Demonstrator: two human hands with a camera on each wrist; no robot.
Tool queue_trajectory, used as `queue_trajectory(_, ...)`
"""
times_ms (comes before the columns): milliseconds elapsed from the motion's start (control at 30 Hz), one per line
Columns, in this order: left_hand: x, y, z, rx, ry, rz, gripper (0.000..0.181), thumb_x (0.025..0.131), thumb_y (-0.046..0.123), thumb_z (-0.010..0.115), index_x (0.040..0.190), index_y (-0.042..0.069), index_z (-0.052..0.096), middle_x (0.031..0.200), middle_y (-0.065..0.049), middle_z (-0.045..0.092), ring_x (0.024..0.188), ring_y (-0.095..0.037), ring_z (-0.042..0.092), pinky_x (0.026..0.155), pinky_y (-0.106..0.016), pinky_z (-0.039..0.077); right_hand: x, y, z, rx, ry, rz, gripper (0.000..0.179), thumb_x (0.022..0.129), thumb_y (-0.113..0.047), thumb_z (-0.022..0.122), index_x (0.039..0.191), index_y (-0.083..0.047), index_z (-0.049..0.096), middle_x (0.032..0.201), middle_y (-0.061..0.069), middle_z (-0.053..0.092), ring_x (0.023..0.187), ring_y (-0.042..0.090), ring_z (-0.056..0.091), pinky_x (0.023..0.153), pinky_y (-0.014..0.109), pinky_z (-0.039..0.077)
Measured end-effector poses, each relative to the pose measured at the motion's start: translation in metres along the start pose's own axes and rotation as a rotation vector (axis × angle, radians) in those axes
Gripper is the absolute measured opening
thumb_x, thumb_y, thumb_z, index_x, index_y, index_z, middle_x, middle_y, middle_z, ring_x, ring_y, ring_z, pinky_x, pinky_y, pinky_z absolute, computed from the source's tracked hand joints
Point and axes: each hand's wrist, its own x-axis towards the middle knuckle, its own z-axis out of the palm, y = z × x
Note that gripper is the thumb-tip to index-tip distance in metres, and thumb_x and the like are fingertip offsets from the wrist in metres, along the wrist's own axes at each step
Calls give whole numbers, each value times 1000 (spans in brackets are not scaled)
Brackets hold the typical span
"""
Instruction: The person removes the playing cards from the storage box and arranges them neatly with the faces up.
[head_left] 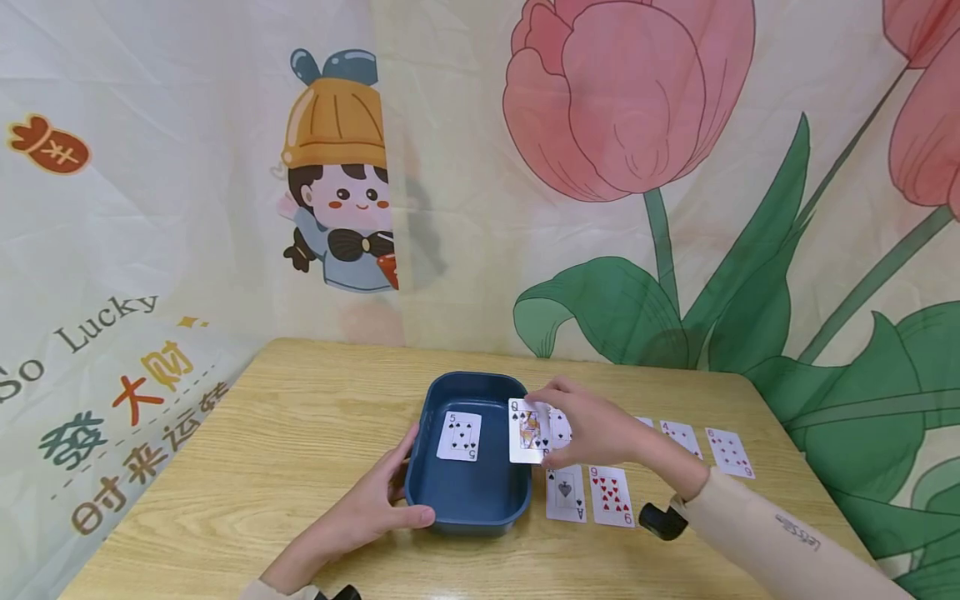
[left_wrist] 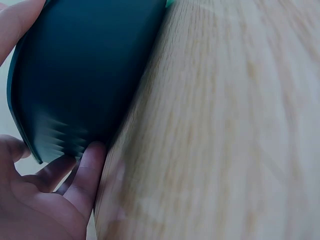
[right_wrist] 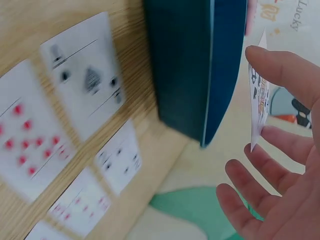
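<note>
A dark blue tray (head_left: 480, 504) sits on the wooden table with a five of spades card (head_left: 459, 436) lying face up inside it. My left hand (head_left: 363, 504) holds the tray at its left side, thumb near the front corner. In the left wrist view, fingers (left_wrist: 91, 162) lie along the tray's outer wall, low near the tabletop. My right hand (head_left: 596, 425) pinches a black queen playing card (head_left: 525, 437) by its edges, thumb on one side and fingertips on the other. The queen card (right_wrist: 257, 95) is raised over the tray's right rim.
Right of the tray, an ace of spades (head_left: 565, 493) and a nine of hearts (head_left: 612, 497) lie face up in front. Behind them are a four (head_left: 681, 437), a six (head_left: 728, 452) and cards partly hidden by my right hand. A printed curtain (head_left: 465, 208) hangs behind the table.
</note>
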Motion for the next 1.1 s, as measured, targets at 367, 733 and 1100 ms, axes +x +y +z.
queue_trajectory(367, -1, 2, -1, -2, 2, -25, 119, 90, 24, 88, 173, 28, 3, 173, -20, 15, 142, -37, 50, 105, -29, 54, -58, 50, -12, -33, 17, 61, 83, 77, -28, 98, 149, -15, 59, 138, 2, 56, 117, 24, 60, 94, 44, 57)
queue_trajectory(733, 0, 2, -1, 9, -1, -18, 119, 89, 25, 88, 173, 29, 4, 173, -19, 15, 144, -38, 48, 105, -27, 52, -104, 95, -12, -10, 11, 141, 82, 75, -32, 98, 147, -16, 62, 137, 6, 58, 122, 32, 59, 96, 51, 56)
queue_trajectory(1100, 0, 2, 0, 12, 10, -41, 118, 90, 23, 88, 173, 29, 4, 174, -17, 15, 141, -36, 50, 104, -26, 53, -134, 130, -2, 62, -41, 151, 83, 77, -34, 96, 147, -9, 61, 140, 17, 54, 117, 32, 62, 92, 49, 58)
